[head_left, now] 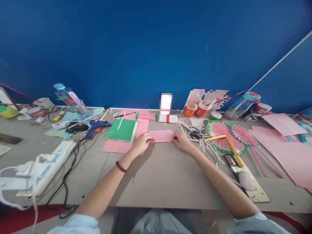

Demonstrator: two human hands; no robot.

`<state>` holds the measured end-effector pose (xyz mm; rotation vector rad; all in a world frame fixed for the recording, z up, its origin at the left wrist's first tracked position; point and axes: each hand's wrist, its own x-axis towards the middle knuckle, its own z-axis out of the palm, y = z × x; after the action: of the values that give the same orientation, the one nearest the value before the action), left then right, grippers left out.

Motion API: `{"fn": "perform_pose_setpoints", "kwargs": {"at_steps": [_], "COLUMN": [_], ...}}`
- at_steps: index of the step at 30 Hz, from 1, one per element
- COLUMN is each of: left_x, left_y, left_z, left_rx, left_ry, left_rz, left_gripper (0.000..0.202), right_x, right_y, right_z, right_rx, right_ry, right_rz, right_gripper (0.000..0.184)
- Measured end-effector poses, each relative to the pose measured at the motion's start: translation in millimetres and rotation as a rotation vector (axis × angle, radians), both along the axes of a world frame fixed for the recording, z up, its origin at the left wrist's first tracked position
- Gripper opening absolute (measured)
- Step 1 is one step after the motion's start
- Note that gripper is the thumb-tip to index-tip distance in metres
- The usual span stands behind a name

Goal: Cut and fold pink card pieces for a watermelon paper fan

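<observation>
A narrow strip of pink paper [162, 136] lies flat on the grey table between my hands. My left hand [142, 143] pinches its left end, with the fingers pressed together. At the right end, my right hand [182, 142] grips the paper with curled fingers. Left of my left hand rests a stack of green paper [122, 130] with a white strip across it, on top of larger pink sheets [117, 147]. Black-handled scissors [195, 135] lie among white paper strips to the right of my right hand.
On the left are a blue glue gun [97, 126], a white power strip [52, 167] with cables, and a tilted bottle [70, 97]. Red paper cups [190, 109] stand at the back. Watermelon-patterned paper fans [223, 138], a phone [253, 183] and a mouse [247, 180] lie right.
</observation>
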<state>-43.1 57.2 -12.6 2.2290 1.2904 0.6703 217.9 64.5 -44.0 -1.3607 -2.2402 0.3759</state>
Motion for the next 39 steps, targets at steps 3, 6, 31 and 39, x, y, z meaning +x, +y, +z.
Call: {"fn": "perform_pose_setpoints", "kwargs": {"at_steps": [3,6,31,39], "left_x": [-2.3,-4.0,-5.3,-3.9], "left_y": [1.2,4.4,5.5,4.3], "left_z": [0.7,-0.7,-2.8,-4.0], "left_rx": [-0.022,-0.045,-0.095,-0.046], "left_ry": [-0.014,-0.043,-0.106,-0.040], "left_rz": [-0.017,-0.018,-0.017,-0.049], "left_gripper": [0.024,0.023,0.016,0.022], "right_x": [0.0,0.1,0.4,-0.9], "right_y": [0.1,0.7,1.5,-0.2], "right_z": [0.5,-0.2,-1.6,-0.7], "right_rx": [-0.008,-0.021,-0.020,-0.011], "right_ry": [0.004,0.005,-0.009,-0.030], "right_rz": [0.002,-0.005,-0.018,-0.047], "right_gripper": [0.006,0.006,0.006,0.006]}}
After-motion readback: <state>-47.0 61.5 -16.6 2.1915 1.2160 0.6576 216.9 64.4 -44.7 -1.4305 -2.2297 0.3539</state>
